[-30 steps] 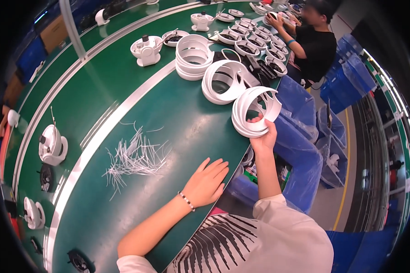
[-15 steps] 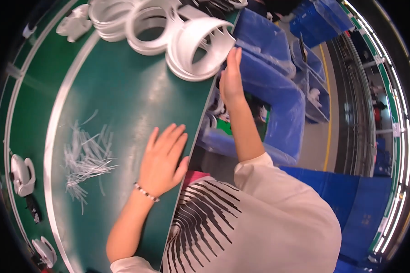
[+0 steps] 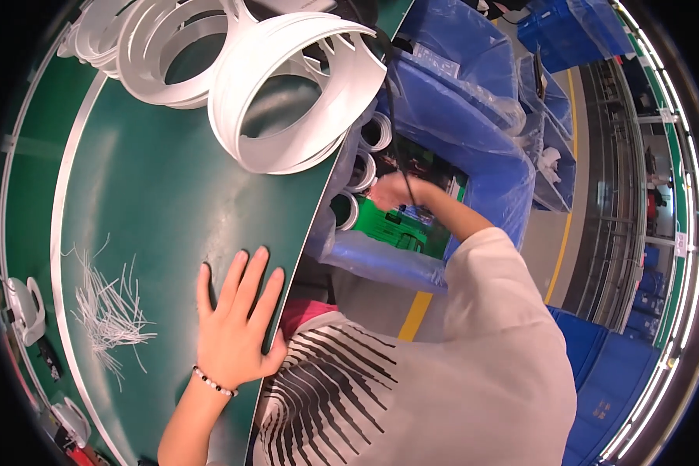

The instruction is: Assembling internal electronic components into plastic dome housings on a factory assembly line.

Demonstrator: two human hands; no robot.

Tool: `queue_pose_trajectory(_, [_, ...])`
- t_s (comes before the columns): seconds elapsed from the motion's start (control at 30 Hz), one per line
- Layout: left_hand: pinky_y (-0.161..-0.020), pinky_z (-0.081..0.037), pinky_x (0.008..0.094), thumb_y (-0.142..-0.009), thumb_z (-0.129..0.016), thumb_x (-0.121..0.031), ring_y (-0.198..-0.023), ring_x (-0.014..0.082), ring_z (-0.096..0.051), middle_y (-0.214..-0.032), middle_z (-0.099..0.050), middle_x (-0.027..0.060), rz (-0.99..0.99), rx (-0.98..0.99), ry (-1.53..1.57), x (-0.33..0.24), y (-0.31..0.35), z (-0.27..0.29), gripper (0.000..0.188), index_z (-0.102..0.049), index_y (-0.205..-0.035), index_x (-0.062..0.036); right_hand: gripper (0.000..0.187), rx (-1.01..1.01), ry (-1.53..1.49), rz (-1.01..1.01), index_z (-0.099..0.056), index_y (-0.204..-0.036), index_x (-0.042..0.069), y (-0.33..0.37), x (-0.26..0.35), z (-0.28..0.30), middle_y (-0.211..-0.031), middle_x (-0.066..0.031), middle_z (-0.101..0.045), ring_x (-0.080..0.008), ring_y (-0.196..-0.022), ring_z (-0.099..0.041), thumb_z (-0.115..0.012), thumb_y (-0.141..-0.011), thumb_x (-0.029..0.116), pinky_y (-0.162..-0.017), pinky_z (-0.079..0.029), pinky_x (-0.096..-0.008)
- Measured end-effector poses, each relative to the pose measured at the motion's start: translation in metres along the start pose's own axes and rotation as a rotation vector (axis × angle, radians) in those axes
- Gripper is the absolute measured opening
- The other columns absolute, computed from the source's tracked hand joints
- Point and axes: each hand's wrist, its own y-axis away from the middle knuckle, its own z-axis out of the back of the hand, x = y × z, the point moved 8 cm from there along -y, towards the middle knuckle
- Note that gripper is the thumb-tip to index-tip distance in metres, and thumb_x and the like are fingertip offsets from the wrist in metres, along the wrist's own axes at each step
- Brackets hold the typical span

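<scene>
My left hand [image 3: 237, 326] lies flat on the green table [image 3: 171, 194] near its right edge, fingers spread and holding nothing. Over the blue bin [image 3: 489, 194] lined with clear plastic is my right hand [image 3: 396, 192], blurred, so its fingers cannot be made out. White ring-shaped parts [image 3: 361, 169] line the bin's left side, close to that hand. A dark cable [image 3: 394, 116] runs down in front of the right hand. Ahead on the table stand stacked white plastic ring frames [image 3: 237, 116].
Loose thin white strips [image 3: 109, 311] form a pile on the table's left part. Past the table's white rail sit white plastic devices [image 3: 25, 311]. More blue bins [image 3: 474, 54] stand beyond, and blue panels [image 3: 613, 380] are at the right.
My right hand has dropped from beside the white ring frames to over the blue bin. My left hand stays flat on the table. The view has shifted, and a dark cable now shows.
</scene>
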Motion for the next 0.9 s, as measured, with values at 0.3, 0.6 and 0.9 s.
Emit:
queue_pose_trajectory(0.3, [-0.094,-0.018,0.0586,-0.055,-0.055,-0.023,-0.118,0.0281,-0.036,-0.129,-0.038,0.0105,0.047,0.041,0.018,0.008,-0.008,-0.001,0.061,-0.050,-0.115,-0.0110,0.018,-0.041,1.948,0.862,-0.059,-0.075,0.004,-0.023,-0.029,-0.130,-0.081,-0.0114,-0.055,-0.0264,-0.084,-0.049,-0.058,-0.060,0.015,-0.077,-0.039,-0.0337])
queue_pose_trajectory(0.6, [-0.094,-0.018,0.0579,-0.056,-0.055,-0.026,-0.117,0.0266,-0.037,-0.127,-0.040,0.0104,0.073,0.040,-0.006,0.005,0.002,0.014,0.059,-0.051,-0.113,-0.0110,0.026,-0.014,1.696,0.219,-0.063,-0.093,0.008,-0.108,-0.067,-0.124,-0.101,-0.0137,-0.059,-0.0253,-0.092,-0.058,-0.046,-0.077,0.020,-0.076,-0.046,-0.0408])
queue_pose_trajectory(0.9, [-0.096,-0.019,0.0554,-0.059,-0.055,-0.026,-0.120,0.0250,-0.033,-0.130,-0.036,0.0098,0.025,0.012,0.018,-0.007,0.010,0.035,0.060,-0.047,-0.116,-0.0104,0.023,-0.079,1.659,0.157,-0.064,-0.077,0.002,-0.064,-0.082,-0.095,-0.078,-0.0191,-0.062,-0.0339,-0.075,-0.060,-0.060,-0.064,0.020,-0.068,-0.048,-0.0396])
